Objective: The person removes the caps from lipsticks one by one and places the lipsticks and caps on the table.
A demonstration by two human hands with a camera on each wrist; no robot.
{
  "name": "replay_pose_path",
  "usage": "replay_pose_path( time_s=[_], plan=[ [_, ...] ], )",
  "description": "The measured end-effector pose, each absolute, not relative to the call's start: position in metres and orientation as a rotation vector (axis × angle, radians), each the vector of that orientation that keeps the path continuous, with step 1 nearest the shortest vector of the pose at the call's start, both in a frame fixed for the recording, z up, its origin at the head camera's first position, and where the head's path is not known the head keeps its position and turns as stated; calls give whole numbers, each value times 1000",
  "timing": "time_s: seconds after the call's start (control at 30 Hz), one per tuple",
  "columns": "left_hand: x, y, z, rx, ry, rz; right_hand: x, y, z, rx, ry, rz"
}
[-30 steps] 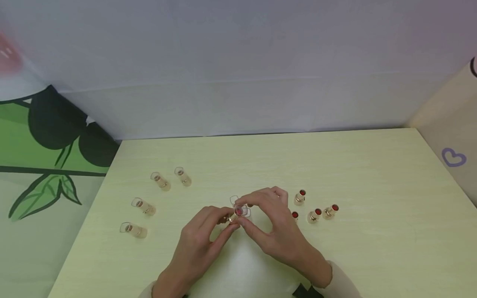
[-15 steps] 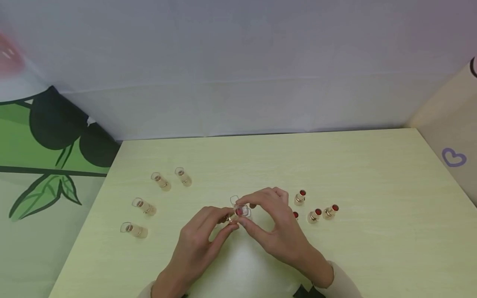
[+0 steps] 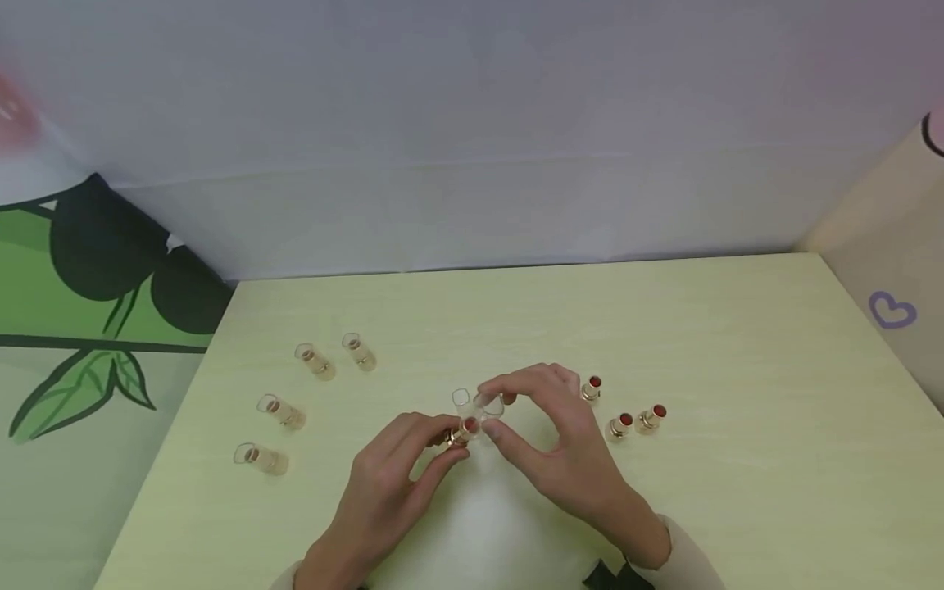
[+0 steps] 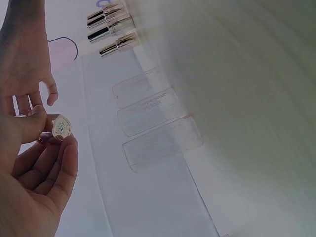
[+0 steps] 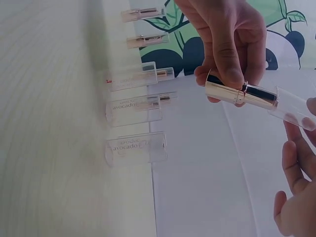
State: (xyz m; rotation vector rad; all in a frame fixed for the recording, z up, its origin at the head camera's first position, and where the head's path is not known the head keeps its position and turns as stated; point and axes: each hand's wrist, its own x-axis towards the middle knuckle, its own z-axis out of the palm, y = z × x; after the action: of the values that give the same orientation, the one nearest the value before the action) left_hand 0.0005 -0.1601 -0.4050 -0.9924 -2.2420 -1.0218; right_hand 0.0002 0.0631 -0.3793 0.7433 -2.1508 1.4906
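My left hand (image 3: 394, 471) pinches a gold lipstick tube (image 5: 222, 91) between thumb and fingers; its red tip (image 3: 469, 424) points up and to the right. A clear cap (image 5: 291, 103) is in the fingertips of my right hand (image 3: 564, 442), its end right at the tip of the tube in the right wrist view. In the left wrist view the base of the lipstick (image 4: 61, 128) faces the camera. Just beyond the hands stand clear caps, one of them a clear cap (image 3: 460, 398) partly covered by the hands; the right wrist view shows lettering on a clear cap (image 5: 136, 148).
On the left of the pale table (image 3: 708, 328) stand several lipsticks in clear caps, such as a capped lipstick (image 3: 263, 459). Uncapped lipsticks, including one red-topped lipstick (image 3: 652, 418), stand to the right, close beside my right hand. A pale wall (image 3: 472, 213) rises behind the table.
My right hand has shifted slightly right and up with the clear cap, which overlapped the red lipstick tip earlier and now sits beside it. My left hand still holds the lipstick in nearly the same place.
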Motion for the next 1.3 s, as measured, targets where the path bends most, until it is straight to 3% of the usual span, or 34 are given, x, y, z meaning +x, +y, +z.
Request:
replay_pose_path(
  time_s=[0.9,1.3],
  plan=[
    [-11,-176,-404,-797,-2324,-954,0,64,-377,712,-2175,1441],
    [-28,-190,-421,-680,-2437,-899,0,58,-382,735,-2201,1416]
  ],
)
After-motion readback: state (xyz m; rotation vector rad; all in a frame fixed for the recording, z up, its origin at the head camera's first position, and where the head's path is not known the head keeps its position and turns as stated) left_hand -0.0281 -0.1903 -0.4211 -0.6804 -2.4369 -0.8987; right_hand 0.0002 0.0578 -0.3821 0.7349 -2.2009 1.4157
